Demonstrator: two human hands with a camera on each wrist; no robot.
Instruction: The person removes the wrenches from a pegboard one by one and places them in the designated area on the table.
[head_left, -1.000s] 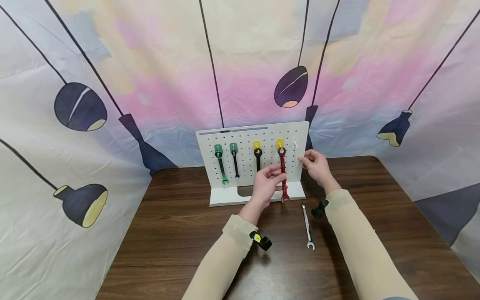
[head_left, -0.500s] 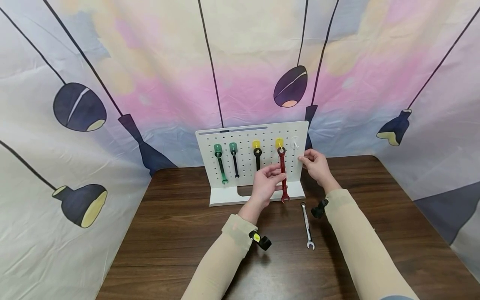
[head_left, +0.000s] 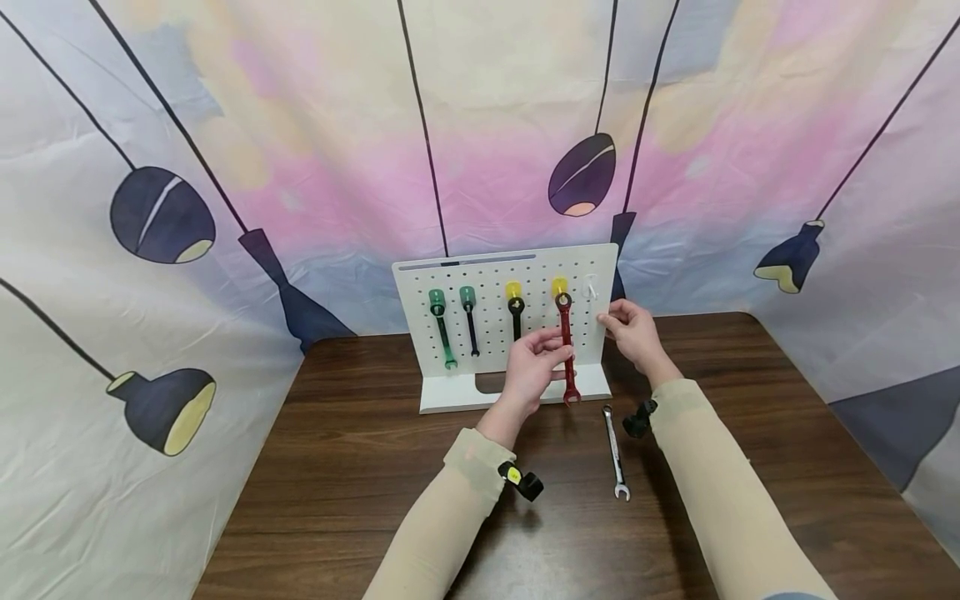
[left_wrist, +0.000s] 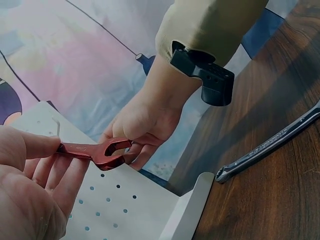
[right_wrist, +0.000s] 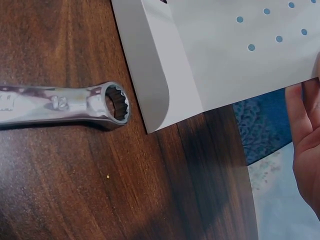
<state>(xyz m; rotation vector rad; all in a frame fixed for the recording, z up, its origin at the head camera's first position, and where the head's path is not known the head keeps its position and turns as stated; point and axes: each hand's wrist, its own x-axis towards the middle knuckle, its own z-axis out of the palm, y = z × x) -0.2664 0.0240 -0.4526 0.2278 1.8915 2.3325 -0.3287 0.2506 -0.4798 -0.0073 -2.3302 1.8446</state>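
My left hand [head_left: 531, 367] pinches a red combination wrench [head_left: 567, 354] between thumb and fingers. The wrench's ring end is up at a yellow hook [head_left: 559, 286] on the white pegboard [head_left: 495, 267], and its open end points down. At the board's right edge, my right hand [head_left: 633, 333] grips the panel with thumb and fingertips; in the right wrist view its fingers [right_wrist: 300, 117] show behind that edge. A silver combination wrench [head_left: 616, 454] lies on the table in front of the board, its ring end [right_wrist: 117, 103] close to the base.
A green wrench [head_left: 444, 337], a small dark wrench [head_left: 471, 329] and a black wrench [head_left: 516, 317] hang on hooks to the left. A white hook [head_left: 591, 287] at the upper right bears nothing. The wooden table [head_left: 337, 500] meets a patterned cloth [head_left: 337, 167] behind.
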